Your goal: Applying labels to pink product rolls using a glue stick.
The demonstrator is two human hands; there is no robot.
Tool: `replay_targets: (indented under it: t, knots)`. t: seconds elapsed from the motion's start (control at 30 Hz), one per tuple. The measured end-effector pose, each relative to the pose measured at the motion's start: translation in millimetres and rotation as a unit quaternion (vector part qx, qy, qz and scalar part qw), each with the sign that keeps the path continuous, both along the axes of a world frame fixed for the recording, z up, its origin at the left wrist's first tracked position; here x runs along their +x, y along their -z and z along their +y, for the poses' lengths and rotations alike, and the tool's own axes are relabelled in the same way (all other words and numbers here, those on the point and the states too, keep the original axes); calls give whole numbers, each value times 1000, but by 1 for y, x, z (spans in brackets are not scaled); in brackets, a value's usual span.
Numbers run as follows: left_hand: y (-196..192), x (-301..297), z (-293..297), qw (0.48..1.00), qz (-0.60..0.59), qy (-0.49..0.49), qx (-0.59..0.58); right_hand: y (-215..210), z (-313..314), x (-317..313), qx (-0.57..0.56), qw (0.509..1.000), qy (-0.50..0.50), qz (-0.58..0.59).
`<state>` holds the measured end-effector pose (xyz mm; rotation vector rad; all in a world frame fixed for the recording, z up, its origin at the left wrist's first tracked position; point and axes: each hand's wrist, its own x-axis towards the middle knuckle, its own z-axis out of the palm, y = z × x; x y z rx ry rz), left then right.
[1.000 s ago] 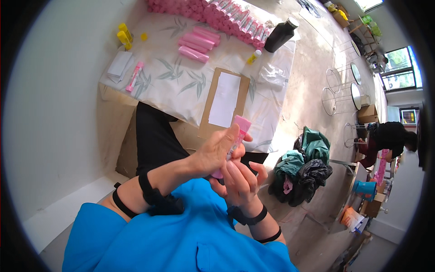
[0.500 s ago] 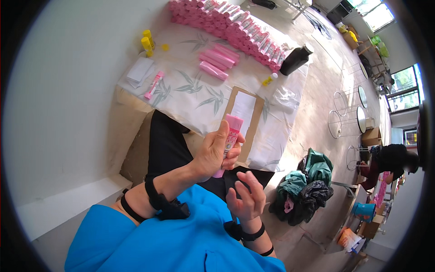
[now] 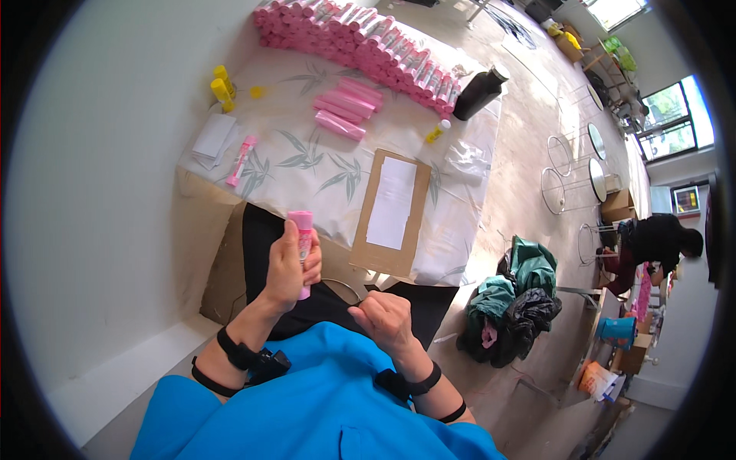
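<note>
My left hand [image 3: 287,264] is wrapped round a roll of pink plastic bags [image 3: 300,220] with a printed label, held upright above my lap at the near table edge. To its right, my right hand [image 3: 385,318] is closed with the fingers curled in; whatever it may hold is hidden. On the table ahead lies a brown cardboard piece [image 3: 368,244] with a white paper sheet [image 3: 393,201] on it. Another labelled pink roll [image 3: 241,161] rests at the left, beside a stack of white paper slips [image 3: 215,138]. Several unlabelled pink rolls [image 3: 340,125] lie mid-table.
A long pile of labelled pink rolls [image 3: 368,57] lines the table's far side. Yellow glue sticks [image 3: 222,90] stand at the left, another glue stick [image 3: 438,132] at the right. A black bottle [image 3: 481,93] stands near the right corner. Dark bags [image 3: 510,310] sit on the floor; a person [image 3: 659,241] bends farther right.
My left hand has moved left with the pink roll, away from the cardboard. My right hand has lowered slightly to the left, and its spread fingers have curled closed.
</note>
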<state>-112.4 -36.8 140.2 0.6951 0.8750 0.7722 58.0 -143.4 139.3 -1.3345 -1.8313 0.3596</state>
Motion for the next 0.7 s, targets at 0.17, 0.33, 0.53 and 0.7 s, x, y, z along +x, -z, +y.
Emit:
replay_targets:
  t: [0.17, 0.33, 0.53, 0.7]
  knots:
    - [4, -6, 8, 999, -4, -29, -18, 3, 11, -10, 0, 999, -46, -26]
    - [6, -12, 12, 1000, -1, -26, -10, 3, 21, -25, -20, 999, -42, 3]
    - [4, -14, 13, 1000, -13, -15, -8, 13, 27, -35, -10, 998, -58, -9]
    - [3, -17, 13, 1000, -19, -7, -2, 14, 30, -36, -21, 998, -62, -21]
